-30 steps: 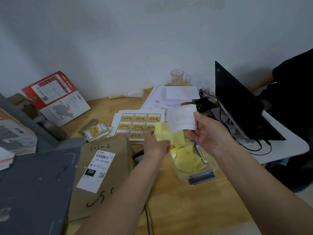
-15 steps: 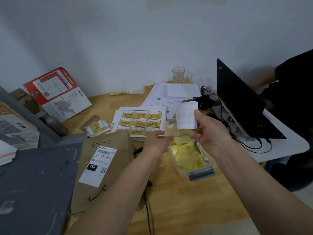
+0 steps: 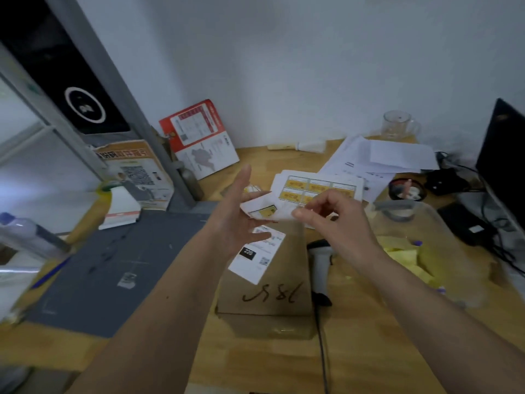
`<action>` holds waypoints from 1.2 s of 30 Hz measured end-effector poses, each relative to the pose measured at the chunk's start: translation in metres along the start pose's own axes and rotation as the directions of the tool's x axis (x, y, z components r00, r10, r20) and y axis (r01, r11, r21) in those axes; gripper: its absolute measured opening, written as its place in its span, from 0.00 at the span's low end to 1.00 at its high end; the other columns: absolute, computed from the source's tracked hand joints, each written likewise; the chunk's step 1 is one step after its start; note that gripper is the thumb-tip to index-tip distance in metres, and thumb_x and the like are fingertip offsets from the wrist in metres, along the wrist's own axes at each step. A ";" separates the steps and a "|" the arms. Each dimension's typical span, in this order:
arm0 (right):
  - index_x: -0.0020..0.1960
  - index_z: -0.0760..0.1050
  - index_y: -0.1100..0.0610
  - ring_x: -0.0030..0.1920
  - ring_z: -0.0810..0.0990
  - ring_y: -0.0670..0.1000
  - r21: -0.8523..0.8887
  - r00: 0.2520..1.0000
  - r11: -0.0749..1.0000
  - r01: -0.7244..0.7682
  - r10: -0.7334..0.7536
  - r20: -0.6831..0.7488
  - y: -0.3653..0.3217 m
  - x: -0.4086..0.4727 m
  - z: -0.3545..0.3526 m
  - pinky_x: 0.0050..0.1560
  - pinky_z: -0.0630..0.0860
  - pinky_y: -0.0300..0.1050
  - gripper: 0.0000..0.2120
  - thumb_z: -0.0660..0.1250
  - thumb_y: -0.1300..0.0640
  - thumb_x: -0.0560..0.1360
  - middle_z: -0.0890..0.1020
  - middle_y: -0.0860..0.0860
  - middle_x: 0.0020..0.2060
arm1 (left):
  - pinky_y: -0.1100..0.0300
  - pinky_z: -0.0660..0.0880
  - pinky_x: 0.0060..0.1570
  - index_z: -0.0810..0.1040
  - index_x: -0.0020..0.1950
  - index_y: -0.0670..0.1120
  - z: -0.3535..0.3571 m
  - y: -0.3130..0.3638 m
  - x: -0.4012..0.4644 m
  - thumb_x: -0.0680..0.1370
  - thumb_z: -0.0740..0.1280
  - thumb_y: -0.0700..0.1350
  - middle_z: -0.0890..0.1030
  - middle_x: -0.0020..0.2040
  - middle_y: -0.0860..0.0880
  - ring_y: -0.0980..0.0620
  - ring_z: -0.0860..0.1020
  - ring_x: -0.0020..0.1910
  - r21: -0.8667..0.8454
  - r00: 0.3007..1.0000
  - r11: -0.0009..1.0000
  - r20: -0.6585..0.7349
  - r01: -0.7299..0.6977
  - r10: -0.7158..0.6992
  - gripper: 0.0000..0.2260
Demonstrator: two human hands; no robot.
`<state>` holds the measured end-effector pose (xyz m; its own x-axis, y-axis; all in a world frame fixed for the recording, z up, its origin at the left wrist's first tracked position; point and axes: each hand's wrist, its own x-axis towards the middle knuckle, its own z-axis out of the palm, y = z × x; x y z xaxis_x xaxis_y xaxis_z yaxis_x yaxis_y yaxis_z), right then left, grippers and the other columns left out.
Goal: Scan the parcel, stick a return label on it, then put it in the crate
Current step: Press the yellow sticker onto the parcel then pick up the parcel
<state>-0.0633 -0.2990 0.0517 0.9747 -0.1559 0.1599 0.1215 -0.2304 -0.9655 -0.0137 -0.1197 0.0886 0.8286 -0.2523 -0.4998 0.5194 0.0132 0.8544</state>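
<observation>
Both hands hover above the parcel point(image 3: 264, 282). Right hand point(image 3: 338, 223) pinches a return label point(image 3: 268, 210); left hand point(image 3: 237, 214) is spread open, touching it.

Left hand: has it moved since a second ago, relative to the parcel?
Yes. The left hand, then beside the parcel near the bin, now hovers open over its far end.

The wooden table point(image 3: 369, 351) carries a cardboard box point(image 3: 272, 297) near its middle, with a grey mat point(image 3: 113, 268) lying to its left and a barcode scanner point(image 3: 321, 265) just beside it on the right. Behind the box lie a sheet of yellow labels point(image 3: 318, 186) and loose white papers point(image 3: 380, 160). A glass mug point(image 3: 397, 125) stands at the back, and a clear plastic tub point(image 3: 443, 245) sits to the right.
</observation>
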 end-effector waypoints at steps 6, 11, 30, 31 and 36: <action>0.44 0.77 0.53 0.42 0.77 0.50 -0.181 0.997 0.983 0.022 -0.009 0.071 -0.006 0.013 0.042 0.37 0.70 0.33 0.17 0.77 0.46 0.63 0.77 0.47 0.39 | 0.56 0.79 0.38 0.79 0.58 0.40 -0.056 0.009 0.003 0.74 0.72 0.44 0.85 0.50 0.40 0.46 0.83 0.43 0.106 0.987 0.991 -0.125 -0.087 0.100 0.15; 0.47 0.75 0.51 0.42 0.76 0.50 -0.263 0.994 0.965 0.010 0.020 0.109 -0.007 0.021 0.064 0.40 0.73 0.42 0.20 0.77 0.44 0.61 0.78 0.48 0.42 | 0.59 0.78 0.35 0.81 0.46 0.43 -0.088 0.010 0.017 0.74 0.70 0.36 0.85 0.46 0.41 0.48 0.81 0.38 0.139 0.956 0.979 -0.232 -0.150 0.179 0.04; 0.40 0.79 0.63 0.35 0.77 0.49 -0.108 0.838 0.843 -0.527 0.494 -0.232 0.043 0.041 0.109 0.39 0.73 0.43 0.13 0.68 0.53 0.75 0.80 0.52 0.34 | 0.48 0.81 0.52 0.81 0.44 0.48 -0.078 -0.040 0.101 0.76 0.68 0.33 0.85 0.51 0.43 0.43 0.83 0.50 0.037 0.974 0.999 -0.223 -0.039 0.046 0.09; 0.40 0.79 0.61 0.37 0.79 0.50 -0.103 0.824 0.835 -0.541 0.501 -0.264 0.051 0.041 0.107 0.42 0.77 0.46 0.10 0.68 0.55 0.75 0.81 0.52 0.35 | 0.51 0.82 0.47 0.81 0.47 0.47 -0.074 -0.045 0.104 0.76 0.68 0.33 0.85 0.50 0.44 0.45 0.84 0.48 0.035 0.977 0.999 -0.212 -0.023 0.030 0.09; 0.42 0.79 0.59 0.45 0.84 0.53 -0.102 0.768 0.790 -0.604 0.544 -0.337 0.079 0.050 0.104 0.50 0.81 0.55 0.09 0.66 0.54 0.76 0.84 0.54 0.41 | 0.57 0.80 0.41 0.82 0.52 0.47 -0.068 -0.057 0.119 0.76 0.66 0.32 0.85 0.50 0.47 0.49 0.84 0.47 0.177 0.983 0.983 -0.167 -0.043 0.073 0.12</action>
<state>0.0145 -0.2254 -0.0377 0.7519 -0.5688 -0.3333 -0.5122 -0.1857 -0.8386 0.0697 -0.0844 -0.0294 0.8874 -0.0854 -0.4530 0.4384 -0.1474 0.8866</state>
